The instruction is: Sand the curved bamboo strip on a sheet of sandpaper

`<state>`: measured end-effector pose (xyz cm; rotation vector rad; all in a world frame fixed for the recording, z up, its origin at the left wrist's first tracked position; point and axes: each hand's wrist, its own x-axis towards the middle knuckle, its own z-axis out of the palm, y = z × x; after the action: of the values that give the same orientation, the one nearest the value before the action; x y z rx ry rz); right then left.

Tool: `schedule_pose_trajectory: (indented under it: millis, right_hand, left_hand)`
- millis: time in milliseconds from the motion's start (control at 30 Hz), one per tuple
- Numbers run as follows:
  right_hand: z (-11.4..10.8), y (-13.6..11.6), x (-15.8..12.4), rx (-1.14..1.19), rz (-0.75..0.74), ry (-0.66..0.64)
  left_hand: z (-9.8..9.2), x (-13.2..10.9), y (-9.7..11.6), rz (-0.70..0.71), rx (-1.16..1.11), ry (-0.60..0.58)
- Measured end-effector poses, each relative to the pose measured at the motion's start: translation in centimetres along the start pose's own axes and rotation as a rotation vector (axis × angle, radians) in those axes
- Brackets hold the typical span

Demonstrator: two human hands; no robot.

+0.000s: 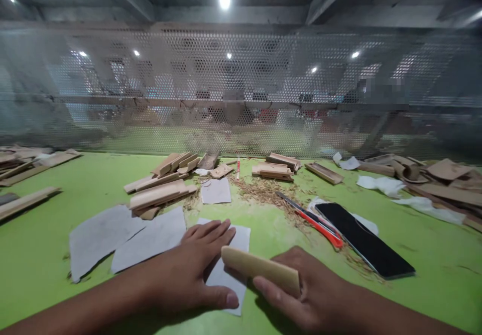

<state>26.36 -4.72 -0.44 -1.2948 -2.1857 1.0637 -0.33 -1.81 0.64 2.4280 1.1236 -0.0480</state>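
My left hand [199, 264] lies flat with its fingers stretched out, pressing on a white sheet of paper [241, 237] on the green tabletop. Just right of it, my right hand [301, 292] is closed around a pale strip of wood [259, 269]. The strip is slightly curved and has a rounded far end, tilted over the right part of the sheet. Its underside is hidden from me. Two torn white sheets [101, 237] lie left of my left hand. A red utility knife [316, 224] rests beyond my right hand, with its blade out.
A black phone [365, 239] lies right of the knife. Wood shavings [259, 192] are scattered mid-table. Curved wooden pieces [165, 189] are stacked at the back left, and others [273, 169] lie at the back centre. A perforated metal screen [233, 94] closes off the far edge.
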Motion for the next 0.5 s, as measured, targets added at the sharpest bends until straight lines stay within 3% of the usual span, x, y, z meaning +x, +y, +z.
schedule_pose_trajectory:
  millis: [267,500]
  right_hand:
    - [-0.3,0.9,0.4,-0.078,0.057,-0.032]
    - [0.1,1.3,0.1,-0.032,0.194,0.043]
  left_hand:
    - [0.2,0.0,-0.1,-0.018,-0.022,0.020]
    - [0.2,-0.1,0.0,0.005,-0.008,0.047]
